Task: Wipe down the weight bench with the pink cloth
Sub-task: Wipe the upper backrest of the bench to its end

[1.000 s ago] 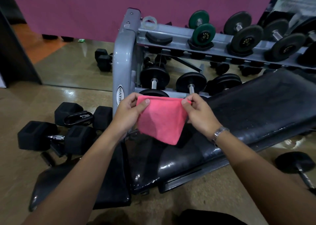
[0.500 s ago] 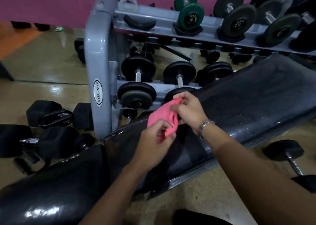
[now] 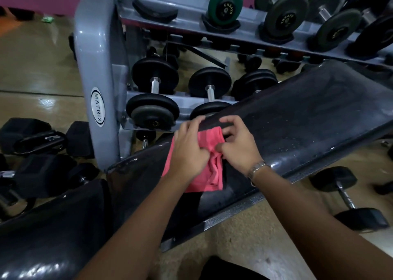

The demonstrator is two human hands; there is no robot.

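Your left hand [image 3: 189,152] and right hand [image 3: 239,145] meet on the pink cloth [image 3: 204,179], both with fingers curled into its folds. The left covers the cloth's left half, knuckles up. The right pinches a fold at the middle between thumb and bent fingers. Both forearms reach in from the bottom edge, and the right wrist carries a metal watch [image 3: 256,169]. The cloth is bunched over the black pad of the weight bench [image 3: 314,118] (the grey dumbbell rack [image 3: 100,67] stands just behind). Your left hand hides the cloth's left edge, and the bench's far end is cut off at the right
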